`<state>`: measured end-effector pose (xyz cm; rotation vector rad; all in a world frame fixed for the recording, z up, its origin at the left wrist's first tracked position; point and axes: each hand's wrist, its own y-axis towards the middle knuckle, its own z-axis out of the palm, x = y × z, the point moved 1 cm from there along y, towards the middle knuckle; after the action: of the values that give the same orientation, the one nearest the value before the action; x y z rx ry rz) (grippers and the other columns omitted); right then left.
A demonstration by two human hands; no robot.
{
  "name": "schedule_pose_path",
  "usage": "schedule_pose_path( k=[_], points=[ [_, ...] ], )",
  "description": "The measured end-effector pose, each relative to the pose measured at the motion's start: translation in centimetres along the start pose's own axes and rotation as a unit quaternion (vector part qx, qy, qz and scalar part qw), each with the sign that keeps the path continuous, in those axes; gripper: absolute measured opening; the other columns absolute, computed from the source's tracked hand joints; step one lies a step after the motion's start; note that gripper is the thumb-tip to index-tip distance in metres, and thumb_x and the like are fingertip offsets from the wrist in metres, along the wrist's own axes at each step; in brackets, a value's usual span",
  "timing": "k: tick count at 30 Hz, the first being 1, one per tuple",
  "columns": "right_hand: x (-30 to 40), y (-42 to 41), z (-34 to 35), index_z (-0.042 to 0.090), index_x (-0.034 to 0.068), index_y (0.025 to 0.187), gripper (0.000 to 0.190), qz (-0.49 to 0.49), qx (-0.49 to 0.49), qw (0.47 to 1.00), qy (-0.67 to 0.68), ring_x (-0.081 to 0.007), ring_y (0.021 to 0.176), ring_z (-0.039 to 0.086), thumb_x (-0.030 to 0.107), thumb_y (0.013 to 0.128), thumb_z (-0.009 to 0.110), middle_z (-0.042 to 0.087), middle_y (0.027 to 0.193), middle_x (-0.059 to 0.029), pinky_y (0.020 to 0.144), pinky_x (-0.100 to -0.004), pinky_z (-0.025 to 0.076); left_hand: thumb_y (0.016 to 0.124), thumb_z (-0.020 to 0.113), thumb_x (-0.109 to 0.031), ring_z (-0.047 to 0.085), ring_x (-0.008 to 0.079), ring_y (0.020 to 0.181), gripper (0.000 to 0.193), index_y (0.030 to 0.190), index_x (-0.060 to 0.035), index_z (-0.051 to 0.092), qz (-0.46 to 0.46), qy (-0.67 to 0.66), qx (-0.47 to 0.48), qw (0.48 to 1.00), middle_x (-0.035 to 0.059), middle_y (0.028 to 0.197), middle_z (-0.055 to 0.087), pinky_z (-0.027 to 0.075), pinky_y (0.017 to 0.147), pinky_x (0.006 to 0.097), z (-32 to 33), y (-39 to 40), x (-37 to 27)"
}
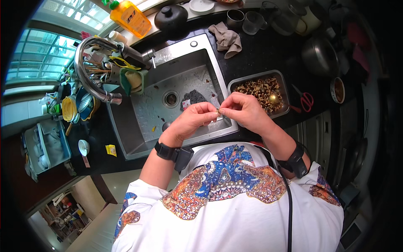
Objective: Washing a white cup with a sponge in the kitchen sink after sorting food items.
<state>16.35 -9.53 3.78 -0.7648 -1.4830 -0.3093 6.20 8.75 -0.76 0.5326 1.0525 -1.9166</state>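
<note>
My left hand (198, 117) and my right hand (244, 108) meet over the right side of a stainless steel sink (151, 126). Between their fingertips both pinch one small brownish piece (218, 111), too small to identify. Just right of the sink, partly behind my right hand, is a metal tray (231, 85) filled with chopped brown food bits (261, 86). A gold-coloured spoon (274, 98) rests in the food. In the sink lie a dark grey clump (194, 96), a small white and red packet (186, 104) and a few scraps around the drain (171, 99).
Red-handled scissors (306, 101) lie right of the tray. A crumpled cloth (226, 39) lies behind it, near glass cups (252, 23). The curved faucet (80, 63) arches over the sink's left. Beyond stand an orange soap bottle (130, 19) and a dark lid (171, 19).
</note>
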Motion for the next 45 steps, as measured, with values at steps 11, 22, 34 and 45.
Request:
schedule_pose_path(
  k=[11,22,34,45],
  points=[
    [-0.3,0.4,0.3,0.067,0.000,0.084,0.012,-0.018,-0.012,0.999,-0.038,-0.0056,0.065,0.052,0.010,0.084,0.071,0.056,0.074,0.0003,0.059,-0.0231,0.044,0.093,0.066,-0.017,0.054,0.0032,0.079,0.011,0.094,-0.0068,0.064,0.000,0.089,-0.031,0.996,-0.0054,0.085,0.060,0.044,0.073,0.0198,-0.4,-0.2,-0.5],
    [-0.8,0.8,0.5,0.067,0.001,0.088,0.012,0.005,-0.021,1.000,0.016,-0.0045,0.069,0.054,0.011,0.086,0.071,0.060,0.078,0.0013,0.062,-0.0214,0.045,0.091,0.066,-0.013,0.052,0.0057,0.077,0.008,0.095,-0.0062,0.064,0.025,-0.076,0.027,0.996,-0.0025,0.089,0.061,0.044,0.072,0.0209,-0.8,-0.9,-0.9],
    [-0.7,0.5,-2.0,0.064,0.003,0.096,0.012,0.018,-0.038,0.977,0.207,-0.0037,0.075,0.056,0.014,0.092,0.066,0.062,0.085,0.0020,0.067,-0.0193,0.046,0.090,0.070,-0.019,0.055,0.0034,0.077,0.017,0.098,-0.0044,0.070,-0.045,0.179,-0.018,0.983,-0.0018,0.086,0.065,0.042,0.064,0.0202,2.2,3.9,-0.3],
    [-3.2,0.9,0.2,0.065,0.002,0.086,0.015,-0.042,-0.113,0.993,-0.002,-0.0134,0.069,0.062,0.015,0.084,0.071,0.061,0.081,-0.0062,0.063,-0.0273,0.049,0.092,0.062,-0.015,0.063,0.0129,0.086,0.025,0.111,0.0011,0.063,0.007,0.345,-0.089,0.934,0.0069,0.096,0.069,0.051,0.076,0.0282,-1.2,6.2,2.5]
  ],
)
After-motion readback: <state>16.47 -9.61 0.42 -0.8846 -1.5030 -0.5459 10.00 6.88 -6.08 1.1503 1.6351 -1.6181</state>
